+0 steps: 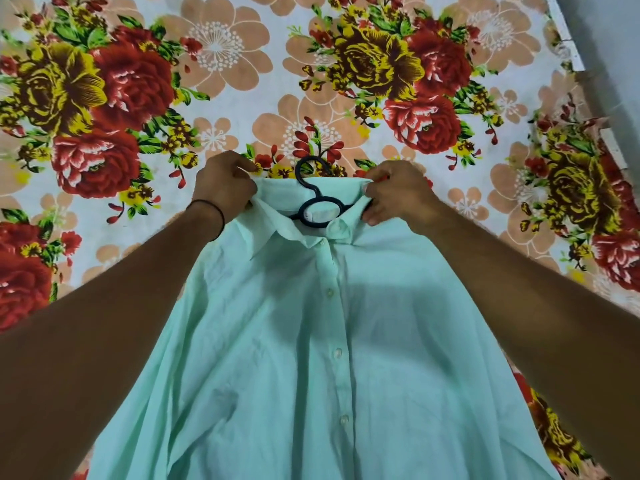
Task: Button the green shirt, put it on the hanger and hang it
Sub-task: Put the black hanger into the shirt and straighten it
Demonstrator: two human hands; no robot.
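Where the green shirt (311,341) opens at the collar (277,220): hanger (313,213) is lodged;
Left hand (223,183): shirt cloth is gripped, ten o'clock;
Right hand (394,195): shirt cloth is gripped, two o'clock

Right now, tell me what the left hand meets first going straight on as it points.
Probably the floral bedsheet beyond its knuckles; the left hand grips the green shirt at the shoulder, and nothing else lies ahead. Depth is unclear.

floral bedsheet (242,81), grey wall (609,26) top rt

Between your left hand (221,183) and right hand (394,194) the hanger (311,189) looks matt black plastic, the shirt (311,341) under them thin creased cloth, the bedsheet (242,81) beyond smooth printed fabric.
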